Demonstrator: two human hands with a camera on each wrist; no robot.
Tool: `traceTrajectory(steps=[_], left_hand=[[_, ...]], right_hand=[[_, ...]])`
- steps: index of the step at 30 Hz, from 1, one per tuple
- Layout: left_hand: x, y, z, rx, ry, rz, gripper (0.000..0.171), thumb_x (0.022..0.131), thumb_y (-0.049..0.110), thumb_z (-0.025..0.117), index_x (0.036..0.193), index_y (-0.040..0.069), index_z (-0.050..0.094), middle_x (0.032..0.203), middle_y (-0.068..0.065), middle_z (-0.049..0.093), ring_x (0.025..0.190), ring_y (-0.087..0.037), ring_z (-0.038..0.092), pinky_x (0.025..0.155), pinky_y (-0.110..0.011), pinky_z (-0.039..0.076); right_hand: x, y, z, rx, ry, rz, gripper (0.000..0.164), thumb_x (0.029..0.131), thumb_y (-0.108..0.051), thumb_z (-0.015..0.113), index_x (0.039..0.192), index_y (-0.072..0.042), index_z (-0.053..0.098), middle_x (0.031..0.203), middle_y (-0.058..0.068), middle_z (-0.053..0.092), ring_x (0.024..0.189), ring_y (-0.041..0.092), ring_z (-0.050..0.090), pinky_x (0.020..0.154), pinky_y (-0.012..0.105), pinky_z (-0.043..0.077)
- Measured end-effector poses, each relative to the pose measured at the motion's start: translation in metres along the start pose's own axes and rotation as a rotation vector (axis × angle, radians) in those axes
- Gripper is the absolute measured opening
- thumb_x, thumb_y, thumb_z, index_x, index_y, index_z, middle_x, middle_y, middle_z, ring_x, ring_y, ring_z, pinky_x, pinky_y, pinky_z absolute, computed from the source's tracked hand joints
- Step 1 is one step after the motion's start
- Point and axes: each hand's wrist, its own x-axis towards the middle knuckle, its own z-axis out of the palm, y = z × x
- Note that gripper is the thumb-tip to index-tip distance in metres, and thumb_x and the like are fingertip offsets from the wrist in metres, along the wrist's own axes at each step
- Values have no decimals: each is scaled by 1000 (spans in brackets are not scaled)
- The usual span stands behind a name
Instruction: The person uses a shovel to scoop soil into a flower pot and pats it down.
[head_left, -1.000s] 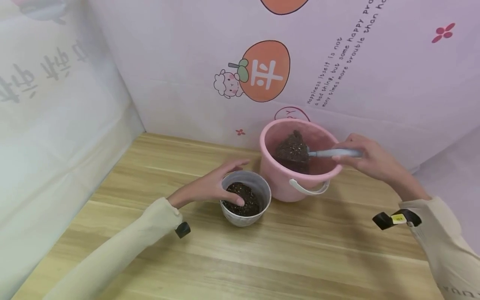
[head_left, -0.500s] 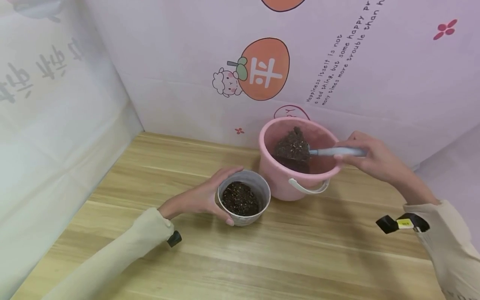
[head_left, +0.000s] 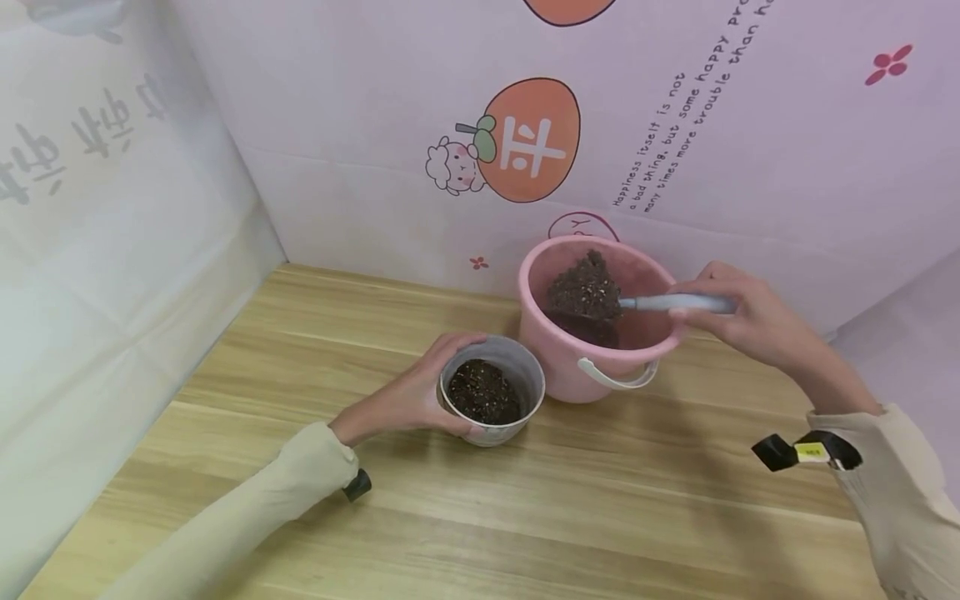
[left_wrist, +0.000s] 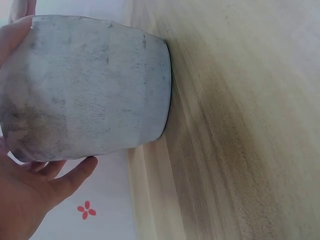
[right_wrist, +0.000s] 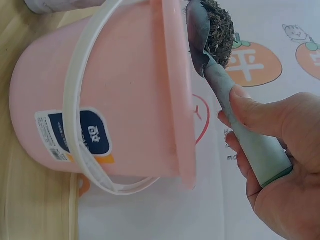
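Note:
A whitish-grey flower pot [head_left: 534, 392], partly filled with dark soil [head_left: 483, 393], stands on the wooden table. My left hand [head_left: 420, 392] holds it from the left, thumb along the near side and fingers round the far side; the left wrist view shows the pot's wall [left_wrist: 95, 85] close up. With my right hand [head_left: 738, 312] I grip the pale blue-grey handle of a garden trowel [head_left: 660, 304]. Its blade [right_wrist: 198, 30], heaped with soil [right_wrist: 220, 35], sits at rim height over the pink bucket [head_left: 577, 375]. More dark soil lies down inside the bucket.
The bucket's white handle [head_left: 618, 383] hangs down on the near side, and a label [right_wrist: 75, 132] shows on its wall. Bucket and pot stand close together. A printed white-pink sheet [head_left: 360, 125] covers the wall behind; another pale sheet [head_left: 112, 250] hangs at the left.
My left thumb has moved from inside the pot to its outer near side, and the hand has taken hold of the pot. The loaded trowel has risen slightly in the bucket.

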Motion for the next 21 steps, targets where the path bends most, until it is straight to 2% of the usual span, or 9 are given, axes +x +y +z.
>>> traceTrajectory(steps=[5,10,14,18,21], left_hand=[[-2,0,0,18,5,7,112,65,32,100,158,21,39,157,-3,38,144,-26,43,122,-55,35],[-3,-2,1,37,10,3,104,64,31,100,151,14,44,160,-7,34,149,-28,38,124,-58,31],[-2,-3,1,29,2,3,111,65,31,100,156,17,40,160,-5,35,148,-26,39,124,-54,31],[-1,-3,0,13,-4,9,121,63,32,101,162,19,32,158,-5,37,146,-26,41,123,-52,33],[0,-3,-1,16,-4,17,121,63,32,101,162,17,32,157,-5,37,145,-27,42,123,-54,34]], right_hand=[[-2,-6,0,22,4,-26,25,87,6,79,110,-4,81,86,0,56,82,13,45,68,24,37],[-3,-15,1,35,-39,-18,24,91,1,78,113,-8,81,90,2,57,84,15,45,68,25,40],[-3,-22,3,20,-49,-45,25,91,0,78,113,-11,81,91,0,59,84,14,46,69,25,40],[-2,-28,6,13,-45,-121,29,89,2,79,113,-14,81,91,-2,62,84,12,48,69,25,40],[-2,-33,11,21,-51,-158,31,88,2,79,114,-16,81,91,-3,62,84,12,48,68,26,40]])
